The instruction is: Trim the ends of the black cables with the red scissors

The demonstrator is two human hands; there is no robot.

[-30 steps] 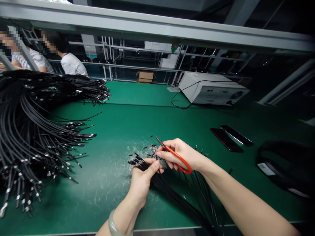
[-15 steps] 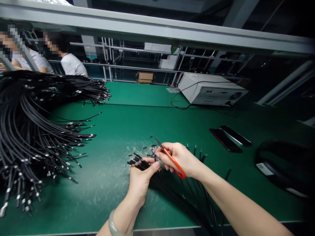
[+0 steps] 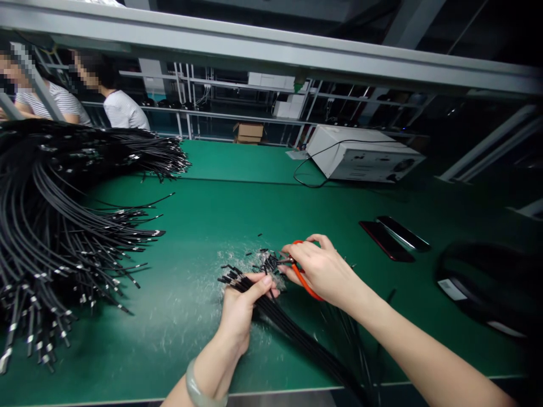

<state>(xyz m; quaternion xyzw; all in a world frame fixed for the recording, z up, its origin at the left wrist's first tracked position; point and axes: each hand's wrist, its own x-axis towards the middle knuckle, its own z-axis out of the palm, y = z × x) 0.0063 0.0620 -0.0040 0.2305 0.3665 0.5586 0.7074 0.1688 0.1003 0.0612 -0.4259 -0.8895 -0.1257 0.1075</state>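
Note:
My left hand is closed round a bundle of black cables, whose cut ends fan out to the left past the thumb. One cable stands up apart from the rest, pinched at the thumb tip. In my right hand is a pair of scissors with orange-red handles, its blades pointing left just beside that cable end. Short black offcuts and thin pale strands lie on the green table around and beyond my left hand.
A big heap of black cables with bared tips fills the left side. Two phones and a black coil with white labels lie at the right. Behind stands a white box-shaped device with a cord. Two people sit at the far left.
My right hand has rolled over and moved slightly right, and the scissors have swung from pointing up-left to lying nearly level. My left hand keeps its hold on the bundle.

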